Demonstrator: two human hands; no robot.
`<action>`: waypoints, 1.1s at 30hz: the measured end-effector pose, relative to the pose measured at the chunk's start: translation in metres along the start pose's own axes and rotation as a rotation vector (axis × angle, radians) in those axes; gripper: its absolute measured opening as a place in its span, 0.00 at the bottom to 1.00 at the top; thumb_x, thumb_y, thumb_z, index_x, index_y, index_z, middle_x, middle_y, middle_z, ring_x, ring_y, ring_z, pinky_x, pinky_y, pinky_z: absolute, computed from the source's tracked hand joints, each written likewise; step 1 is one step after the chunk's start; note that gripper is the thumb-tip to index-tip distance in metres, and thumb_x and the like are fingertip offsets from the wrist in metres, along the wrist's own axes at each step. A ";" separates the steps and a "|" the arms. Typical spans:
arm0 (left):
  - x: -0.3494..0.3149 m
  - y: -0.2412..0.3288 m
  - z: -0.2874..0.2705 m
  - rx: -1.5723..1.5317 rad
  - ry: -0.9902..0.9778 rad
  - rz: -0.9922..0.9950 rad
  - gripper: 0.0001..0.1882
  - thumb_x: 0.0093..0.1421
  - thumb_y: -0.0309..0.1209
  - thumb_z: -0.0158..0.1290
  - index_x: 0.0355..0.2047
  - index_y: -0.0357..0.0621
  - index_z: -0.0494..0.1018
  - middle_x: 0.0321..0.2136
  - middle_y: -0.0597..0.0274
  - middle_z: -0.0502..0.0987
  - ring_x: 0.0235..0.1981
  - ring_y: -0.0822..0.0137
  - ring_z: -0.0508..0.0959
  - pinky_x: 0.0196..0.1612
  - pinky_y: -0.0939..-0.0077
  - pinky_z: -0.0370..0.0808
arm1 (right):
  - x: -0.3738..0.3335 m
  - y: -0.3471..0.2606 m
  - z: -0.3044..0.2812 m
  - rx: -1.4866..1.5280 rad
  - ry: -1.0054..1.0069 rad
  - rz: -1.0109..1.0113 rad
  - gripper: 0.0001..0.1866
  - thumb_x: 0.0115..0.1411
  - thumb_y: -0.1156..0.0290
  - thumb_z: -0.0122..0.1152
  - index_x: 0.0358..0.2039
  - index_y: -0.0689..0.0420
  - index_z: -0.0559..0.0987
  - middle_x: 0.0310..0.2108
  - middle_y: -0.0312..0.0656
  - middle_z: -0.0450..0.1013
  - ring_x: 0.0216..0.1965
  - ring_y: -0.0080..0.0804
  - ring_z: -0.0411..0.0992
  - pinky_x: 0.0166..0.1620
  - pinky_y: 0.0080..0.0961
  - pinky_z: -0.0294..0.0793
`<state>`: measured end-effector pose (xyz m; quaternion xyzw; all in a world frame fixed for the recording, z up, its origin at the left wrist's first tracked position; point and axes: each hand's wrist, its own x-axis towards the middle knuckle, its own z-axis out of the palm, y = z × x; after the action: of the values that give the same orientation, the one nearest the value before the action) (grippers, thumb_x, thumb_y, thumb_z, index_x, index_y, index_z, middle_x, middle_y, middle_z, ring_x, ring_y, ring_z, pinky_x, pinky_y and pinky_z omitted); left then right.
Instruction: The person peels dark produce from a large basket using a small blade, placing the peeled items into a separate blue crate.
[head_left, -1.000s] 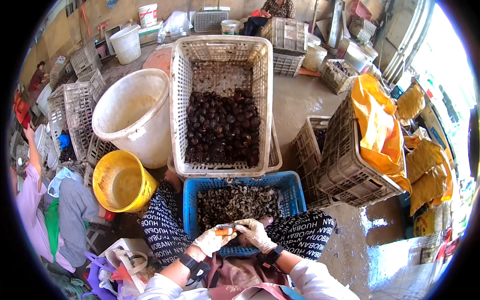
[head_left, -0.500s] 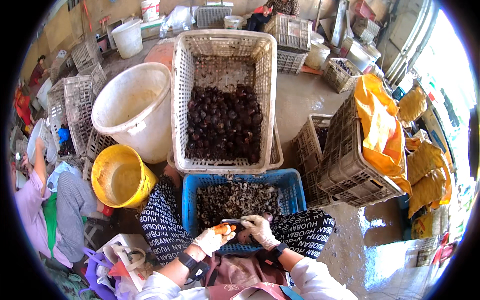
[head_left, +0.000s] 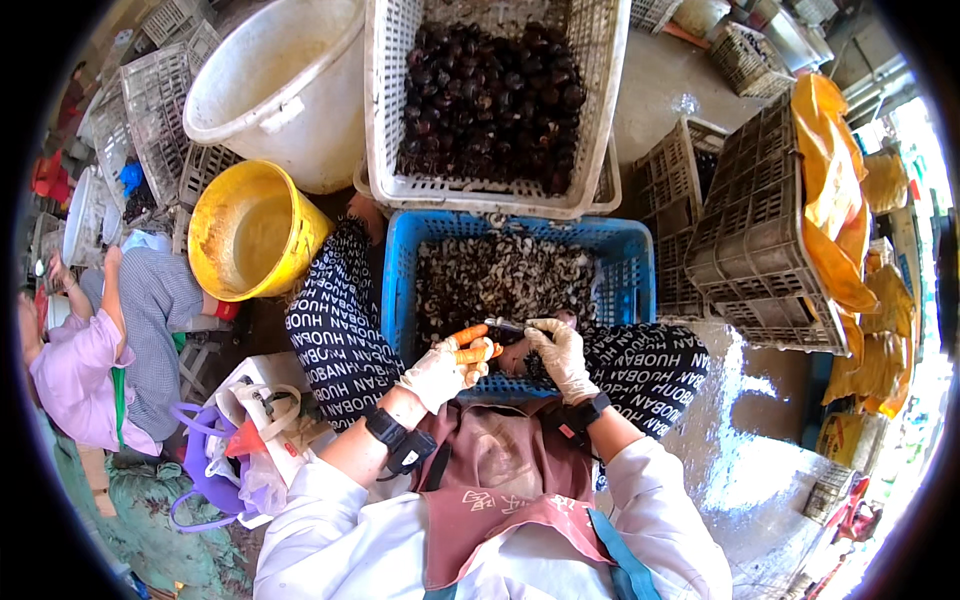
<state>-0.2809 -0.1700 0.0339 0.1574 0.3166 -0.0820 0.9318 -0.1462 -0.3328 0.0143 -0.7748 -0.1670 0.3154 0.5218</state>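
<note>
My left hand (head_left: 450, 368), in a white glove with orange covers on some fingers, is closed over the near side of a blue crate (head_left: 640, 285). Just to its right, my right hand (head_left: 562, 360), also in a white glove, pinches the end of a slim dark object (head_left: 505, 327) with a shiny edge. This object spans the gap between both hands; its exact kind is unclear. Whatever lies inside my left fingers is hidden. Below my hands, whitish and dark scraps (head_left: 500, 275) fill the bottom of the blue crate.
Beyond stands a white crate (head_left: 385, 120) of dark round produce (head_left: 490, 105). A yellow bucket (head_left: 205, 240) and a large white tub (head_left: 340, 110) are at the left, near a seated person (head_left: 85, 370). Stacked grey crates (head_left: 745, 245) with orange cloth (head_left: 835, 200) rise at the right beside wet floor.
The view has tipped downward, so the crates and bucket appear higher in the picture. My hands stay close together over the blue crate, with the slim dark object still between them.
</note>
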 end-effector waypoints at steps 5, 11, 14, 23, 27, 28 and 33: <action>0.006 -0.006 -0.010 0.070 0.079 0.028 0.09 0.57 0.23 0.55 0.39 0.39 0.73 0.35 0.56 0.78 0.29 0.68 0.78 0.30 0.82 0.77 | -0.006 -0.003 0.016 0.002 -0.047 -0.074 0.10 0.55 0.73 0.63 0.38 0.62 0.80 0.34 0.40 0.77 0.36 0.27 0.73 0.44 0.22 0.71; 0.009 -0.001 -0.010 0.144 0.080 0.074 0.10 0.57 0.25 0.56 0.40 0.40 0.73 0.31 0.63 0.76 0.24 0.76 0.74 0.23 0.89 0.71 | -0.004 0.000 0.010 -0.072 -0.021 -0.107 0.12 0.55 0.70 0.64 0.37 0.62 0.80 0.33 0.42 0.77 0.34 0.27 0.74 0.41 0.22 0.72; 0.012 -0.003 -0.008 0.267 0.076 0.038 0.11 0.56 0.23 0.55 0.40 0.38 0.73 0.32 0.63 0.77 0.24 0.77 0.74 0.24 0.90 0.71 | -0.002 0.005 0.015 -0.095 -0.037 -0.150 0.13 0.55 0.68 0.63 0.38 0.62 0.80 0.33 0.43 0.77 0.34 0.29 0.74 0.41 0.23 0.72; 0.013 -0.006 -0.014 0.382 0.133 0.074 0.14 0.54 0.21 0.55 0.43 0.38 0.72 0.36 0.60 0.78 0.27 0.76 0.76 0.26 0.88 0.72 | 0.003 0.014 0.011 -0.089 -0.017 -0.034 0.15 0.53 0.65 0.64 0.38 0.61 0.80 0.35 0.49 0.76 0.38 0.39 0.75 0.45 0.28 0.71; 0.016 -0.007 -0.007 0.148 0.120 0.038 0.16 0.55 0.23 0.55 0.45 0.39 0.71 0.35 0.60 0.78 0.26 0.74 0.77 0.27 0.88 0.74 | 0.006 0.013 0.011 -0.086 -0.006 -0.050 0.14 0.53 0.66 0.65 0.38 0.61 0.80 0.35 0.48 0.76 0.38 0.39 0.75 0.45 0.27 0.72; 0.018 -0.008 -0.011 0.126 0.112 0.026 0.16 0.56 0.22 0.54 0.45 0.39 0.71 0.35 0.59 0.78 0.27 0.73 0.77 0.27 0.87 0.75 | 0.006 0.013 0.011 -0.086 0.001 -0.045 0.14 0.53 0.66 0.65 0.37 0.61 0.80 0.35 0.48 0.76 0.38 0.39 0.75 0.45 0.28 0.72; 0.025 -0.013 -0.022 -0.060 -0.004 0.040 0.13 0.58 0.18 0.49 0.45 0.37 0.70 0.37 0.53 0.77 0.30 0.66 0.78 0.34 0.77 0.80 | -0.005 0.009 0.012 -0.033 0.074 -0.082 0.13 0.52 0.68 0.65 0.37 0.60 0.81 0.34 0.46 0.76 0.37 0.38 0.75 0.44 0.28 0.72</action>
<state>-0.2769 -0.1759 -0.0014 0.1353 0.3137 -0.0540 0.9383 -0.1585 -0.3308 0.0042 -0.7869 -0.1844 0.2619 0.5275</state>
